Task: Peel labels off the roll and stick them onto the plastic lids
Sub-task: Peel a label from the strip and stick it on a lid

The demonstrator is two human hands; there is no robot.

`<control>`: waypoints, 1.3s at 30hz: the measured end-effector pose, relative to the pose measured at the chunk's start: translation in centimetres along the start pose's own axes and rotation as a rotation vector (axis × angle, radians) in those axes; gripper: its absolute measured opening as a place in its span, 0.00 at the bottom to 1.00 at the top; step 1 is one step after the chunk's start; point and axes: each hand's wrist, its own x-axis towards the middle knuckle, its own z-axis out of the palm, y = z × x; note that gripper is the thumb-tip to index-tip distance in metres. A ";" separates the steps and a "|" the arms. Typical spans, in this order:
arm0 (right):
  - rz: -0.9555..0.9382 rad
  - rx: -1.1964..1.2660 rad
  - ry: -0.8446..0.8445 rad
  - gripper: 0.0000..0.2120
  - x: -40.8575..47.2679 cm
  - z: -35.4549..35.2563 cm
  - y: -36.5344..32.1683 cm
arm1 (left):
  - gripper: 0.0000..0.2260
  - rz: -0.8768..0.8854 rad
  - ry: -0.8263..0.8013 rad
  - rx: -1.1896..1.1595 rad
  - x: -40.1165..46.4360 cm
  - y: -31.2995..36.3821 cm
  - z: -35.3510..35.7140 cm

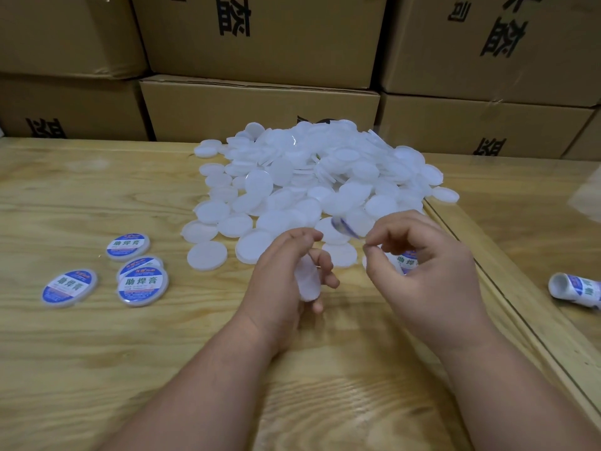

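Note:
My left hand (286, 271) grips a plain white plastic lid (307, 281), held edge-on between curled fingers and palm. My right hand (422, 271) is just to its right and pinches a blurred blue-and-white label (344, 226) between thumb and forefinger, above the lid. A piece of printed label strip (407, 260) shows under the right hand's fingers. A big pile of unlabelled white lids (309, 177) lies right behind both hands. Several labelled lids (143, 284) lie on the table at the left.
A roll of labels (572, 291) lies on its side at the right, past a seam in the wooden table (97, 353). Stacked cardboard boxes (260, 109) form a wall along the table's far edge.

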 end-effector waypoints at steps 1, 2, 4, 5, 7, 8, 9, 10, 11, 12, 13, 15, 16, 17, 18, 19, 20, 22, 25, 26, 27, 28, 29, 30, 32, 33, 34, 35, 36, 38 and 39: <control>0.030 0.027 0.036 0.08 -0.1 0.2 0.0 | 0.16 -0.004 0.005 -0.015 0.0 0.0 0.0; 0.070 0.054 0.064 0.07 -0.1 0.3 0.0 | 0.17 -0.005 0.016 -0.034 0.0 0.0 0.0; 0.156 0.117 0.098 0.05 -0.1 0.6 0.1 | 0.17 -0.010 0.040 -0.064 0.1 -0.2 0.0; 0.193 0.160 0.110 0.05 -0.1 0.7 0.1 | 0.14 -0.016 0.046 -0.061 0.2 -0.4 -0.1; 0.241 0.253 0.121 0.05 -0.1 0.8 -0.1 | 0.13 -0.036 0.050 -0.052 0.2 -0.7 0.0; 0.252 0.291 0.123 0.06 0.0 0.8 -0.2 | 0.15 -0.049 0.051 -0.054 0.2 -0.9 0.0; 0.259 0.321 0.121 0.08 0.0 0.8 -0.3 | 0.17 -0.057 0.046 -0.061 0.3 -0.9 -0.1; 0.267 0.352 0.118 0.10 0.1 0.9 -0.3 | 0.18 -0.065 0.034 -0.076 0.3 -0.8 -0.1; 0.280 0.385 0.114 0.12 0.1 0.9 -0.4 | 0.19 -0.068 0.016 -0.096 0.4 -0.7 -0.2; 0.298 0.421 0.109 0.13 0.1 0.9 -0.4 | 0.19 -0.069 -0.001 -0.122 0.5 -0.6 -0.2; 0.321 0.456 0.099 0.12 0.1 0.9 -0.4 | 0.19 -0.072 -0.011 -0.158 0.5 -0.5 -0.2; 0.378 0.541 0.055 0.10 0.2 0.9 -0.4 | 0.18 -0.092 -0.016 -0.259 0.6 -0.4 -0.3; 0.420 0.589 0.021 0.10 0.2 0.9 -0.4 | 0.17 -0.108 -0.025 -0.319 0.6 -0.3 -0.2; 0.467 0.625 -0.020 0.11 0.2 1.0 -0.5 | 0.17 -0.126 -0.040 -0.378 0.5 -0.1 -0.2; 0.513 0.635 -0.066 0.13 0.2 1.1 -0.5 | 0.16 -0.142 -0.064 -0.428 0.4 0.0 -0.2; 0.549 0.620 -0.108 0.13 0.1 1.3 -0.4 | 0.17 -0.157 -0.092 -0.464 0.3 0.2 -0.1; 0.573 0.588 -0.144 0.13 0.0 1.4 -0.4 | 0.18 -0.165 -0.119 -0.485 0.2 0.3 -0.1; 0.593 0.518 -0.189 0.13 -0.2 1.7 -0.3 | 0.21 -0.171 -0.155 -0.487 0.1 0.4 -0.1; 0.607 0.474 -0.200 0.13 -0.3 1.7 -0.1 | 0.18 -0.182 -0.173 -0.461 0.2 0.2 -0.1; 0.612 0.470 -0.197 0.13 -0.3 1.7 -0.1 | 0.17 -0.185 -0.171 -0.449 0.2 0.2 -0.1; 0.615 0.467 -0.195 0.12 -0.3 1.7 -0.1 | 0.16 -0.185 -0.168 -0.437 0.2 0.1 -0.1; 0.616 0.460 -0.195 0.12 -0.3 1.7 -0.1 | 0.16 -0.184 -0.168 -0.423 0.2 0.0 -0.1; 0.615 0.445 -0.196 0.12 -0.3 1.7 -0.1 | 0.15 -0.181 -0.169 -0.410 0.2 0.0 0.0; 0.613 0.426 -0.199 0.11 -0.3 1.8 0.0 | 0.15 -0.177 -0.169 -0.398 0.2 0.0 0.0; 0.612 0.399 -0.202 0.11 -0.3 1.8 0.0 | 0.14 -0.168 -0.161 -0.377 0.3 -0.1 0.0; 0.614 0.398 -0.201 0.11 -0.3 1.8 0.0 | 0.14 -0.162 -0.154 -0.364 0.3 -0.1 0.1; 0.617 0.401 -0.197 0.11 -0.3 1.9 0.0 | 0.13 -0.157 -0.145 -0.350 0.3 -0.1 0.1; 0.618 0.405 -0.193 0.11 -0.3 1.9 0.0 | 0.13 -0.153 -0.139 -0.339 0.3 -0.1 0.1; 0.619 0.406 -0.191 0.11 -0.3 1.9 0.0 | 0.13 -0.150 -0.133 -0.333 0.3 -0.2 0.1; 0.619 0.401 -0.191 0.11 -0.3 1.9 0.0 | 0.13 -0.145 -0.122 -0.327 0.3 -0.2 0.1; 0.619 0.398 -0.192 0.11 -0.3 1.9 0.0 | 0.13 -0.142 -0.117 -0.325 0.3 -0.2 0.0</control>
